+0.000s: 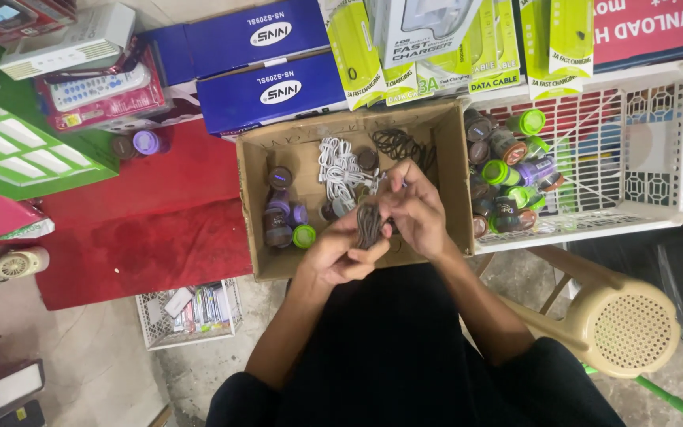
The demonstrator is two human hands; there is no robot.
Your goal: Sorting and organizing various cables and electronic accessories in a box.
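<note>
Nearest the camera, the left hand [341, 251] and right hand [415, 207] meet over the front edge of the cardboard box [256, 207], both closed on a small bundle of dark cable [370, 224]. The left fingers curl beneath it while the right fingers pinch its upper part. The bundle looks light, soft and floppy, so it is probably best gripped around its gathered middle to stop loops slipping loose.

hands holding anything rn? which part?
Yes: both the left hand and the right hand grip a dark coiled cable, fingers around the bundle's middle, above the cardboard box.
</note>
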